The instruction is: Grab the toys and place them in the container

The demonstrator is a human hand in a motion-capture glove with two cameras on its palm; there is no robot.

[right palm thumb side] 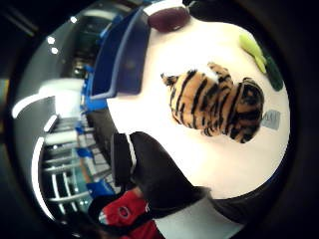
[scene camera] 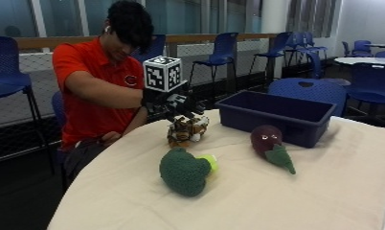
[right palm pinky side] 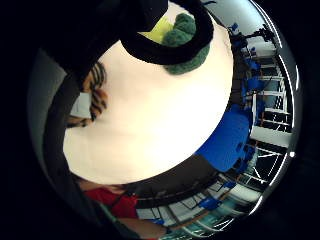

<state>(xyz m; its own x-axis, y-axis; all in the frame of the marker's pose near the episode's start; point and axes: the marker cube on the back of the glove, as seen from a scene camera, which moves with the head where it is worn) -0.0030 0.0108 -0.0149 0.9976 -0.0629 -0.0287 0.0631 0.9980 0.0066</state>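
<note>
The black-gloved right hand (scene camera: 180, 106) hangs palm-down directly above the orange-and-black striped plush tiger (scene camera: 187, 130), its fingers (scene camera: 194, 109) spread and pointing downward, holding nothing; from the outside view the fingertips come close to the tiger's top, though whether they touch it cannot be told. The thumb-side palm view shows the tiger (right palm thumb side: 219, 102) lying on its side on the pale cream tabletop (right palm thumb side: 199, 154) right under the palm, with the gloved thumb (right palm thumb side: 154, 174) off to one side and apart from it, and a small white tag beside the toy. In the little-finger-side palm view only a strip of the tiger (right palm pinky side: 95, 97) shows by the edge of the hand. A little out from the hand, toward the near edge of the tabletop (scene camera: 243, 201), lies the dark green knitted broccoli toy with a yellow-green stalk (scene camera: 186, 170), also seen past a curved black finger in the little-finger view (right palm pinky side: 182, 42). Further from the hand, beyond the tiger, the dark purple plush eggplant with a green stem (scene camera: 269, 143) lies just in front of the navy blue rectangular plastic container (scene camera: 278, 115), which sits well apart from the hand.
</note>
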